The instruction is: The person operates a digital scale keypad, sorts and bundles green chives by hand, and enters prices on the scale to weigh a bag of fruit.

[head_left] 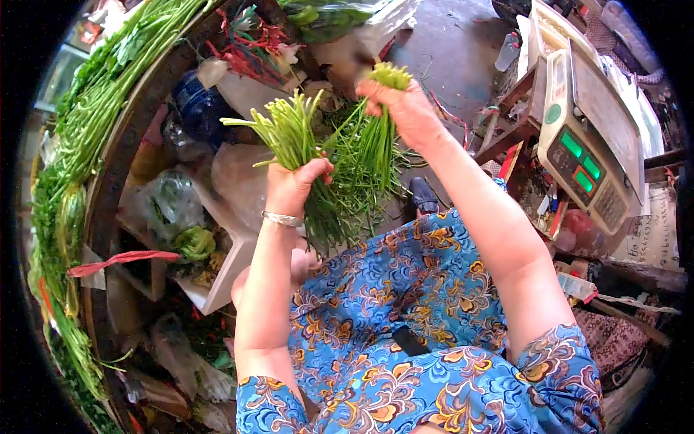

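My left hand (293, 184), with a bracelet at the wrist, is wrapped round a bunch of green stems (289, 130). Their pale cut ends fan out above the fist, and the dark leafy part hangs below it. To the right and a little higher, my right hand (405, 108) grips a second green bunch (377, 148) near its pale cut ends. The thin green stalks of that bunch hang down beside the first bunch. Loose green stalks (354, 195) lie behind and between the two bunches.
Leafy greens (79, 137) line a curved ledge at the left. A digital scale (578, 159) with lit green displays stands at the right. Red ties (253, 50) hang at the top. Plastic bags (173, 202) and a white foam box (217, 278) are at the lower left.
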{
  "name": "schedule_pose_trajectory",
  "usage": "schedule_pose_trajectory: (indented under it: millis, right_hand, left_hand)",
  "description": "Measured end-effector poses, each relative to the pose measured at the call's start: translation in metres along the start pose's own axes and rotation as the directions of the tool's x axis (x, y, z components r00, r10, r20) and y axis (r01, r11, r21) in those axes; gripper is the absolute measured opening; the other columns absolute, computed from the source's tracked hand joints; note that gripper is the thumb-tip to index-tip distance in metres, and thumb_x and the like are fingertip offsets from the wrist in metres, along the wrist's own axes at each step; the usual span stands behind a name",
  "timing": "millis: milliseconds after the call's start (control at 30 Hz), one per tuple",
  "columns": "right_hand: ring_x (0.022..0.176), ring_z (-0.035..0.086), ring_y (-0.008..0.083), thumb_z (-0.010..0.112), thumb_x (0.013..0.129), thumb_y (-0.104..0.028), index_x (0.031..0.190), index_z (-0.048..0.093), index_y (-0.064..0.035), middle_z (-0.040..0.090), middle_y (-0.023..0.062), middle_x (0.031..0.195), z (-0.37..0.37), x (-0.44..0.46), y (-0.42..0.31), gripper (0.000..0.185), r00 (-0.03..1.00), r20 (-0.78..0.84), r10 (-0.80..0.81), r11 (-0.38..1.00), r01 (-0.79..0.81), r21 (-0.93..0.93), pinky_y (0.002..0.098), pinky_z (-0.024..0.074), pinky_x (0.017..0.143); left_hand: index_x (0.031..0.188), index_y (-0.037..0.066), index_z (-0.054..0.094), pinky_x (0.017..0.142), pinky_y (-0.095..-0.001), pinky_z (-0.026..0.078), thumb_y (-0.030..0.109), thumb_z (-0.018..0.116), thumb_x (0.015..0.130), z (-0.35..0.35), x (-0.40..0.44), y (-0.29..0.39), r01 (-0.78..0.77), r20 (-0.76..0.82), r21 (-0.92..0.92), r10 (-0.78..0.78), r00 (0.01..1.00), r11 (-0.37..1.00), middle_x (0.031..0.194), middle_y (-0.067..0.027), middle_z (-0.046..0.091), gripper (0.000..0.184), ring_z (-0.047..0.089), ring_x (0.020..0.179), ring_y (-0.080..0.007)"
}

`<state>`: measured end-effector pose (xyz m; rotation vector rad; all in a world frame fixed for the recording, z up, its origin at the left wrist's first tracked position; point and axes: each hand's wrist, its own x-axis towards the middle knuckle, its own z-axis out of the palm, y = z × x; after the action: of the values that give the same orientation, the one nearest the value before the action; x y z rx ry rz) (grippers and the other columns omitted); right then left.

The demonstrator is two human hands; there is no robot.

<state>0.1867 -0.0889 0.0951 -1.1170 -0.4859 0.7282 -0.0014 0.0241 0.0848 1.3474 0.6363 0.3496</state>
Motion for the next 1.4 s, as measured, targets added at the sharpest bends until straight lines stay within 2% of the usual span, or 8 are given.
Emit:
schedule_pose_trajectory:
  millis: [200,267,400,633,767,900,1200,1400]
  right_hand:
    - [0.061,0.054,0.0107,0.071,0.082,-0.017,0.096,0.061,-0.0007,0.062,0.0052,0.081,-0.047,0.014,-0.010,0.024,0.966,-0.250,-0.063,0.984,0.101,0.143,0.0235,0.0462,0.058]
    - [0.074,0.058,0.0117,0.072,0.080,-0.019,0.094,0.065,-0.0065,0.066,0.0035,0.086,-0.056,0.012,-0.015,0.020,0.941,-0.324,-0.104,0.989,0.133,0.069,0.0274,0.0439,0.071]
    - [0.074,0.061,0.0142,0.069,0.084,-0.022,0.089,0.065,-0.0031,0.066,0.0058,0.084,-0.050,0.011,-0.015,0.020,0.952,-0.230,-0.201,0.979,0.193,-0.057,0.0289,0.0484,0.070]
    - [0.066,0.056,0.0079,0.072,0.080,-0.017,0.088,0.065,-0.0071,0.064,-0.0012,0.077,-0.003,-0.002,0.000,0.015,1.000,0.025,0.000,0.999,0.001,-0.036,0.0236,0.0450,0.060]
    - [0.057,0.048,0.0050,0.075,0.076,-0.011,0.101,0.064,-0.0029,0.059,-0.0033,0.075,0.019,-0.010,-0.002,0.028,0.975,0.179,0.133,0.991,-0.132,-0.016,0.0197,0.0395,0.053]
    - [0.057,0.045,0.0043,0.073,0.079,-0.014,0.083,0.062,-0.0068,0.052,-0.0058,0.065,0.029,-0.015,0.002,0.014,0.896,0.388,0.216,0.976,-0.202,-0.075,0.0213,0.0380,0.053]
    - [0.054,0.046,0.0067,0.074,0.079,-0.018,0.076,0.060,-0.0082,0.052,-0.0040,0.062,0.022,-0.010,0.012,0.017,0.965,0.230,0.128,0.988,-0.105,-0.112,0.0239,0.0400,0.052]
    - [0.052,0.048,0.0077,0.072,0.079,-0.016,0.075,0.060,-0.0068,0.054,-0.0025,0.062,0.018,-0.010,0.012,0.015,0.987,0.130,0.098,0.994,-0.092,-0.051,0.0239,0.0393,0.048]
  left_hand:
    - [0.089,-0.004,0.059,0.053,-0.0294,0.052,0.002,0.067,0.072,-0.030,0.006,0.002,-0.026,-0.271,-0.069,0.007,0.962,0.997,0.078,-0.0106,0.062,0.020,0.062,0.061,-0.0186]
    - [0.093,-0.001,0.061,0.059,-0.0298,0.052,0.005,0.068,0.073,-0.046,0.007,0.000,-0.030,-0.283,-0.056,0.013,0.959,0.998,0.082,-0.0107,0.065,0.022,0.064,0.065,-0.0195]
    - [0.099,0.000,0.060,0.063,-0.0305,0.053,0.005,0.066,0.075,-0.039,-0.003,0.016,-0.038,-0.274,-0.065,0.018,0.962,0.997,0.093,-0.0114,0.064,0.025,0.066,0.072,-0.0222]
    - [0.106,-0.001,0.056,0.079,-0.0411,0.054,0.007,0.061,0.078,-0.016,-0.003,0.012,0.017,0.147,-0.199,0.013,0.989,0.980,0.094,-0.0155,0.065,0.029,0.064,0.096,-0.0308]
    - [0.106,-0.001,0.055,0.075,-0.0392,0.052,0.010,0.059,0.077,-0.006,-0.004,0.010,0.074,0.277,-0.218,-0.011,0.961,0.973,0.088,-0.0150,0.064,0.032,0.064,0.083,-0.0269]
    - [0.107,-0.002,0.054,0.063,-0.0318,0.052,0.007,0.059,0.077,0.001,-0.004,0.011,0.099,0.357,-0.146,-0.041,0.933,0.984,0.086,-0.0113,0.063,0.032,0.062,0.070,-0.0211]
    - [0.110,-0.001,0.055,0.056,-0.0297,0.051,0.008,0.061,0.077,-0.001,-0.004,0.014,0.085,0.142,-0.331,-0.040,0.989,0.940,0.087,-0.0110,0.064,0.035,0.060,0.061,-0.0193]
    - [0.094,0.001,0.058,0.049,-0.0300,0.047,0.009,0.065,0.079,-0.001,0.000,0.012,-0.085,0.040,-0.117,0.090,0.995,0.989,0.069,-0.0080,0.061,0.018,0.055,0.051,-0.0176]
